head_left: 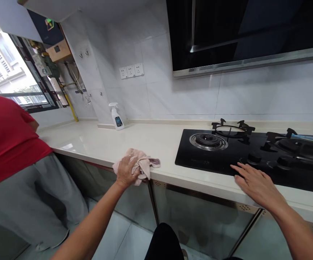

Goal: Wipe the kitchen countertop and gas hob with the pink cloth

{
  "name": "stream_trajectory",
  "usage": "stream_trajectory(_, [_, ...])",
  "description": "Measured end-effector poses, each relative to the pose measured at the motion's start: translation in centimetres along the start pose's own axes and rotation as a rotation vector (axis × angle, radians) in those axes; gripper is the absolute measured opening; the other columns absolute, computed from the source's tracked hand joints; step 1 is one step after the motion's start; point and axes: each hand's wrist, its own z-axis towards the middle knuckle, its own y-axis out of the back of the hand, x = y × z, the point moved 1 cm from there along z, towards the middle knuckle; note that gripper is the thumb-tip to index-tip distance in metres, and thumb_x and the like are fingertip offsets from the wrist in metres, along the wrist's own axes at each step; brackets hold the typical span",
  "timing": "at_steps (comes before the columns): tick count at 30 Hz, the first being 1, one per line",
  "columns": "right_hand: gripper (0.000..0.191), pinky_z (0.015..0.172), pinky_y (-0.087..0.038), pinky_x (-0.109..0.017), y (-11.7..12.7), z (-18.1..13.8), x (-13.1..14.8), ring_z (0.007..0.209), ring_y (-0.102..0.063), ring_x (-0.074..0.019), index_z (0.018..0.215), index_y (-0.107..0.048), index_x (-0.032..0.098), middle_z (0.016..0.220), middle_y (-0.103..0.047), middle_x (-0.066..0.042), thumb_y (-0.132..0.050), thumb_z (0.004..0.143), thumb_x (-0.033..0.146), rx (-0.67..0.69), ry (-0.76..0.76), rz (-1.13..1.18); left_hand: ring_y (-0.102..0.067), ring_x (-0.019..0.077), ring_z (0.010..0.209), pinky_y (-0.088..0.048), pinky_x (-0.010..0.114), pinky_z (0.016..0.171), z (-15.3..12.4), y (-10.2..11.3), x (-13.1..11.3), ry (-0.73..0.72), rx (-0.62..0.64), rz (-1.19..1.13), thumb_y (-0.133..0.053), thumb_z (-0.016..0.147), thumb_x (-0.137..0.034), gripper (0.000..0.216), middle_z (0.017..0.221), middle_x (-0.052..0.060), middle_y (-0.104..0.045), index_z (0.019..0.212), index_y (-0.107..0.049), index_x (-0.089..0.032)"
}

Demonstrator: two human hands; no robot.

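A crumpled pale pink cloth [143, 167] lies over the front edge of the white countertop [156, 144], with one darker corner to the right. My left hand [127, 171] is closed on it and presses it against the edge. On the right, my right hand [257, 184] rests at the front edge of the black gas stove [202, 159]. Its fingers are stretched out over the glass, just below a control knob [254, 157], and nothing is in them.
A white spray bottle [117, 117] stands near the wall. One pan support [232, 130] sits off its burner [208, 141] at the stove's back. A range hood [248, 36] hangs above. A person in a red top [12, 137] stands close at the left.
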Motion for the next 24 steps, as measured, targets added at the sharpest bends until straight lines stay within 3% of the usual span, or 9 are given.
stream_trajectory(4, [0.066,0.123,-0.035,-0.054,0.0,0.1,0.3,0.152,-0.044,-0.0279,0.148,-0.062,0.029,0.158,-0.056,-0.004,-0.022,0.098,0.05,0.025,-0.015,-0.017,-0.054,0.0343,0.134,-0.044,0.05,0.117,0.7,-0.3,2.0,-0.028,-0.189,-0.003,-0.052,0.088,-0.035,0.044,0.136,0.009,-0.067,0.128,-0.066,-0.028])
stream_trajectory(9, [0.069,0.123,-0.034,-0.055,-0.8,0.0,0.0,0.151,-0.044,-0.0286,0.145,-0.065,0.026,0.157,-0.056,-0.007,-0.021,0.098,0.051,-0.034,-0.007,0.002,-0.061,0.0384,0.121,-0.05,0.055,0.104,-0.5,-1.2,-1.1,-0.1,-0.291,-0.004,-0.059,0.087,-0.035,0.038,0.126,0.015,-0.07,0.122,-0.069,-0.022])
stream_trajectory(13, [0.068,0.122,-0.036,-0.056,-1.2,0.0,-0.3,0.15,-0.046,-0.0299,0.142,-0.067,0.027,0.155,-0.059,-0.007,-0.023,0.098,0.053,-0.076,0.008,0.019,-0.059,0.0406,0.126,-0.049,0.057,0.102,-2.8,-2.6,-6.5,-0.237,-0.364,-0.054,-0.061,0.088,-0.032,0.036,0.128,0.017,-0.068,0.121,-0.07,-0.021])
stream_trajectory(18, [0.067,0.121,-0.037,-0.058,-0.8,0.1,-0.2,0.147,-0.049,-0.0309,0.142,-0.067,0.027,0.154,-0.06,-0.007,-0.023,0.098,0.053,-0.078,0.012,0.01,-0.059,0.0391,0.124,-0.048,0.059,0.1,-5.2,-5.3,-16.0,-0.398,-0.39,-0.165,-0.069,0.083,-0.039,0.04,0.132,0.014,-0.068,0.122,-0.071,-0.028])
stream_trajectory(21, [0.067,0.12,-0.038,-0.057,-0.5,0.1,-0.1,0.146,-0.05,-0.0304,0.142,-0.067,0.026,0.153,-0.06,-0.008,-0.022,0.098,0.052,-0.081,0.019,0.002,-0.056,0.0404,0.126,-0.048,0.06,0.097,-5.7,-6.0,-21.9,-0.533,-0.331,-0.253,-0.072,0.082,-0.046,0.048,0.135,0.014,-0.066,0.127,-0.069,-0.031])
stream_trajectory(24, [0.066,0.118,-0.04,-0.057,-0.4,0.2,-0.3,0.146,-0.05,-0.0304,0.142,-0.066,0.027,0.153,-0.06,-0.007,-0.023,0.099,0.051,-0.058,0.021,-0.011,-0.058,0.0391,0.12,-0.049,0.056,0.091,-5.2,-5.4,-26.3,-0.66,-0.224,-0.28,-0.07,0.085,-0.049,0.049,0.131,0.014,-0.066,0.129,-0.069,-0.03])
